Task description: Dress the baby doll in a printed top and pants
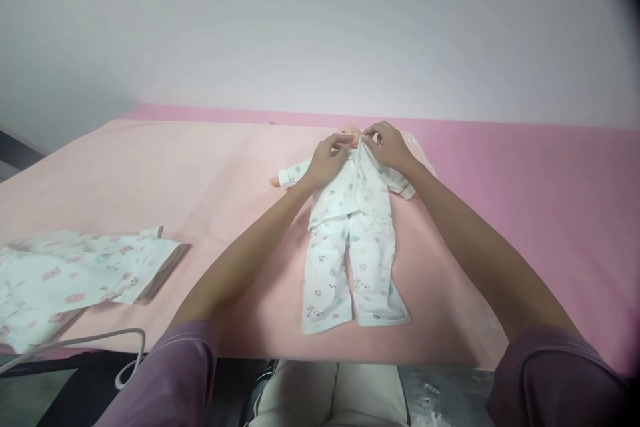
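Observation:
A baby doll (350, 130) lies on its back on the table, wearing a white printed pajama top (340, 190) and matching pajama pants (327, 273). My right hand (386, 145) pinches the top's collar by the doll's neck and lifts the cloth into a peak. At the other side of the neck, my left hand (330, 159) has its fingers curled in a pinch at the collar edge; the fingertips are partly hidden. The doll's sleeved arms stretch out to both sides, and its head is partly covered by my hands.
A pale pink mat (200, 167) covers much of the brighter pink table (500, 207). Folded printed baby clothes (95, 270) lie at the left. A white cable (100, 335) loops over the front left edge. A grey-white wall (320, 33) rises behind the table.

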